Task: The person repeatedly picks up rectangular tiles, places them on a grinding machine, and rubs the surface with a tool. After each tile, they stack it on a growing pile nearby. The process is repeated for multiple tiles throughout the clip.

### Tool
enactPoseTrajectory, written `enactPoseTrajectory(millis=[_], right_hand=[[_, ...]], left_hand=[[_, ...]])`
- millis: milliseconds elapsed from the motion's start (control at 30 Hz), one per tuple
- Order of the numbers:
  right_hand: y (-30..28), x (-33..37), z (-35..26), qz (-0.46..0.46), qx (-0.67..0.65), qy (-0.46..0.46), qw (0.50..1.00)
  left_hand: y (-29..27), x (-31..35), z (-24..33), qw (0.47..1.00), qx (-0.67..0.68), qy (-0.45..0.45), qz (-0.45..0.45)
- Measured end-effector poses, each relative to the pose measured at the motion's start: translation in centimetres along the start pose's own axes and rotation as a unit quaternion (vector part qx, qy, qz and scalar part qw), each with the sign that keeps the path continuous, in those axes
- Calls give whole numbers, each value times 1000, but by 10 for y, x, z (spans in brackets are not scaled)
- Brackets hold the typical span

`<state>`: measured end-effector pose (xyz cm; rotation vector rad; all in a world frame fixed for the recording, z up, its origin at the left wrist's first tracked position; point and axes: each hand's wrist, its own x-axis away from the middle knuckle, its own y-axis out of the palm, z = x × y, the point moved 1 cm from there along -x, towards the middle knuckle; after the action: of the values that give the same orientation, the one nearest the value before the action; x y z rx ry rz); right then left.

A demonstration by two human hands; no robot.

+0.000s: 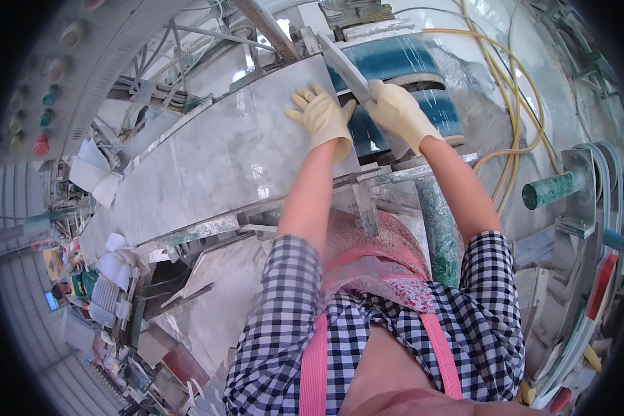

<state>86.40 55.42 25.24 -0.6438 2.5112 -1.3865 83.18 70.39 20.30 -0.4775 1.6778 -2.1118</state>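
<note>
Table (200, 231) is bearing a slab (215, 145), left hand (323, 116) splayed by its right edge; right hand (399, 115) is gripping a strip (342, 66), seemingly positioning; next needs steadiness.

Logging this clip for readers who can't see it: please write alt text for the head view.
A person's gloved left hand rests, fingers spread, on a grey marbled slab, while the gloved right hand grips one end of a narrow pale strip beside the slab's right end. Blue belts show beside the strip, and yellow hoses run further right.
</note>
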Motion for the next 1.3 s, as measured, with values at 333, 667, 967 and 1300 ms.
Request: enactPoseTrajectory(millis=[333,667,967,1300], right_hand=[[6,19,14,-8,-21,19,1000],[8,4,28,31,-96,-65,993],[42,-17,-20,1,-83,-71,994],[38,6,-46,-53,-52,-7,997]], left_hand=[[-8,-15,35,977,-81,-123,-151],[-66,-27,-58,963,230,-93,-110],[-64,8,-58,882,467,-24,-61],[-22,6,-69,999,-25,-28,7]])
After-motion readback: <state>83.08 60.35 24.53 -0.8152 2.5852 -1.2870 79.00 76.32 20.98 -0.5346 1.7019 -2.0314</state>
